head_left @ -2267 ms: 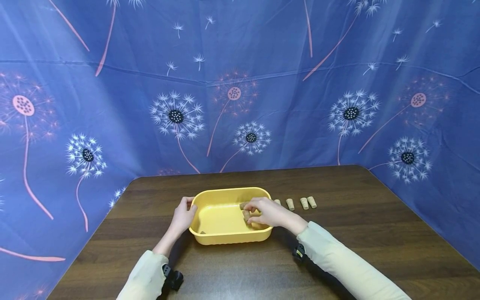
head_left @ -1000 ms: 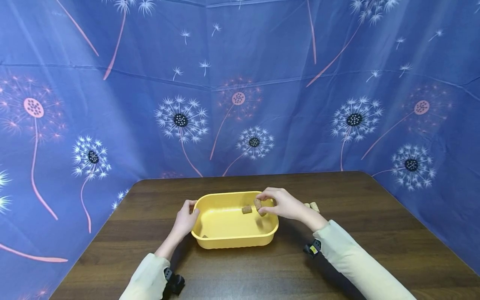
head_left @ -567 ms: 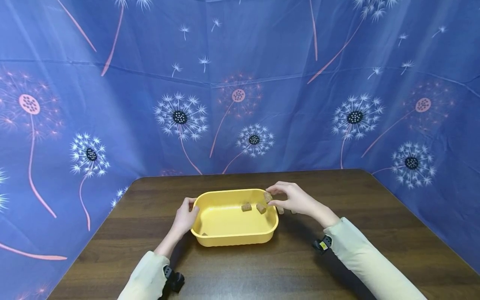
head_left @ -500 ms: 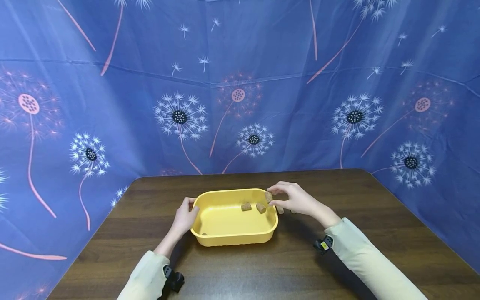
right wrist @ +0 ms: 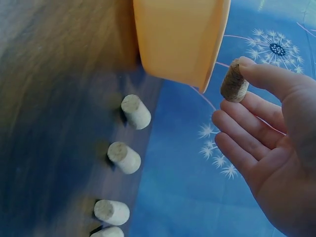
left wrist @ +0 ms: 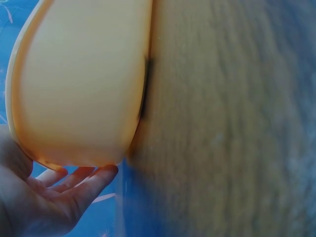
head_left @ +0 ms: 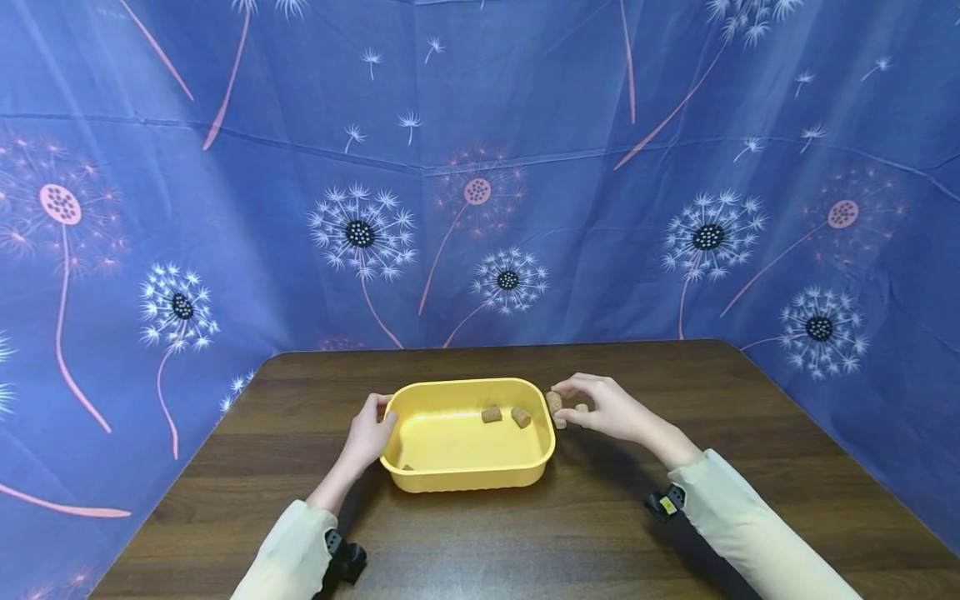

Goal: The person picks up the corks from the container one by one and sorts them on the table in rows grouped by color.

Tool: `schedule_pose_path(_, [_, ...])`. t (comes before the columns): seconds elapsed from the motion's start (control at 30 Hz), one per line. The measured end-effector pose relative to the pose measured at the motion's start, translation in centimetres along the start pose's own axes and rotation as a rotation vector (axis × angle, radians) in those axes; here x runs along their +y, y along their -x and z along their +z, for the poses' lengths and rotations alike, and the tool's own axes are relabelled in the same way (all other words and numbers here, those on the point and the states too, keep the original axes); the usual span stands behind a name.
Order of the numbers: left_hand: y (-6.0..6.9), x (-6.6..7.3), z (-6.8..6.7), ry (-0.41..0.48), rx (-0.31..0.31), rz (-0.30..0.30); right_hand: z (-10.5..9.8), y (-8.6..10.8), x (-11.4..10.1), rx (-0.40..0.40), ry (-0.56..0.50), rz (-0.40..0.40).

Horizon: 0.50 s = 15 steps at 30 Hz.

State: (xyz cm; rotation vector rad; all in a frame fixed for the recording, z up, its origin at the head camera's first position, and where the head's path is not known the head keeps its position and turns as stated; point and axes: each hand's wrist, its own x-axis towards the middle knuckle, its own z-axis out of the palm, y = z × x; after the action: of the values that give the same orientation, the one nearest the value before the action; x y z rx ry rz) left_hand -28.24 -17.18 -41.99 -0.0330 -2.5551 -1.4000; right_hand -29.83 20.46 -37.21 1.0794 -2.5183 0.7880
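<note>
A yellow plastic basin [head_left: 465, 479] sits on the wooden table. My left hand [head_left: 369, 433] grips its left end, thumb at the rim and fingers along the outer wall; the left wrist view shows these fingers [left wrist: 94, 182] against the basin. Just past the basin's right rim, my right hand [head_left: 611, 408] pinches a cork [right wrist: 234, 81] between thumb and fingers. Inside the basin lie one cork [head_left: 491, 414] and another cork [head_left: 521, 417] near the right end. A small bit of brown [head_left: 407, 467] shows behind the front wall, mostly hidden.
Several corks stand in a row on the table right of the basin, among them a near cork [right wrist: 136, 112], a second cork [right wrist: 124, 158] and a third cork [right wrist: 112, 212]. My right hand hides some of them in the head view. Blue dandelion-print cloth [head_left: 600, 208] hangs behind the table.
My right hand has lifted a cork out of the basin, over the right rim, and lowered it outside beside the standing corks. My left hand keeps its hold on the basin.
</note>
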Motion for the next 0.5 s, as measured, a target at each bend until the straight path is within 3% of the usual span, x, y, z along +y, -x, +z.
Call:
schedule_pose_path(0.17, [-0.1,-0.1,0.0,-0.006,0.007,0.003,0.1,0.7,0.3,-0.024,-0.001,0.024])
schedule_pose_path(0.33, [-0.2,-0.2,0.1,-0.013,0.004,-0.004,0.3,1.3,0.7,-0.005,0.036,-0.010])
schedule_pose_path(0.5, [-0.1,0.0,0.0,-0.014,0.000,-0.002,0.6,1.9,1.2,-0.037,0.037,-0.013])
